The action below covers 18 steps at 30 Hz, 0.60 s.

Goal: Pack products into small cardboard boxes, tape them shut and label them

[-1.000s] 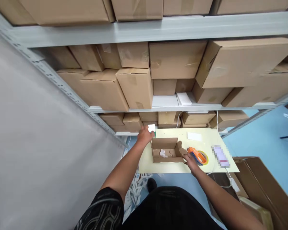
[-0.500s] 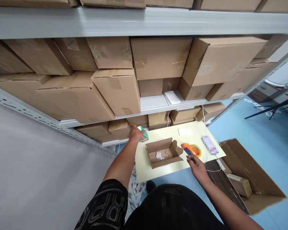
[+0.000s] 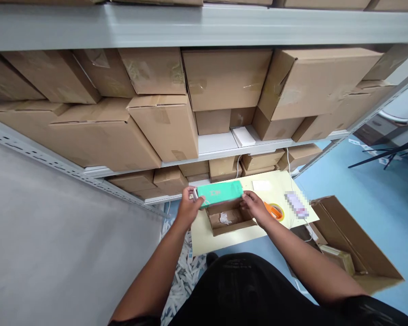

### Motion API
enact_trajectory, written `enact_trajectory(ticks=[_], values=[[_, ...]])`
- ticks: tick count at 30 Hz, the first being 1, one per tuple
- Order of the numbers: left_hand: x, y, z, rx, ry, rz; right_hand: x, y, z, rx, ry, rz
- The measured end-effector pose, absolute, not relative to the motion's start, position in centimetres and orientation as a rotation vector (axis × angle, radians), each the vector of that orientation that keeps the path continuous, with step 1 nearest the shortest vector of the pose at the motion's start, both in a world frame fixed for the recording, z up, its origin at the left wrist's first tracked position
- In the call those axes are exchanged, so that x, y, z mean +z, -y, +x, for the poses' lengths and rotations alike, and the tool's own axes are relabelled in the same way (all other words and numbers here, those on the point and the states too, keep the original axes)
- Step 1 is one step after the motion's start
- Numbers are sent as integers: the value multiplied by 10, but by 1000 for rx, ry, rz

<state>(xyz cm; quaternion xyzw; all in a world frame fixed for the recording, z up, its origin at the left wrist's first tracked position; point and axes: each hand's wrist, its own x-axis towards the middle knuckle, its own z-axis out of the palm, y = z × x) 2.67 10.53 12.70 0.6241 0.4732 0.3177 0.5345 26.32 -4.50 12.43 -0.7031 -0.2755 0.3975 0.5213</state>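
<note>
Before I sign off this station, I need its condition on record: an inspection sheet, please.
Surface: pale yellow tabletop, partly covered.
In hand: green box, at far edge of open carton.
Clutter: white scrap inside open carton; orange tape dispenser, white card, pixelated item on tabletop; white strips on floor.
Grips: left grip and right grip hold green box, one at each end.
Cables: white cables at shelving and beside pixelated item.
Surroundings: shelving with brown boxes; large carton, open, at right.
</note>
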Motion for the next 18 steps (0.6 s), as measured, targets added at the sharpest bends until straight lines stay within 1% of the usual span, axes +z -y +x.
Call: enact_trajectory(ticks=[4, 8, 13, 18], values=[[108, -57, 43, 716, -1148, 1560, 120, 64, 272, 896, 679, -1801], [85, -31, 45, 670, -1233, 1620, 98, 90, 284, 896, 725, -1993], [66, -19, 47, 582, -1225, 1751, 71, 91, 291, 967, 780, -2077], [64, -20, 52, 529, -1207, 1776, 63, 88, 292, 921, 904, -2141]])
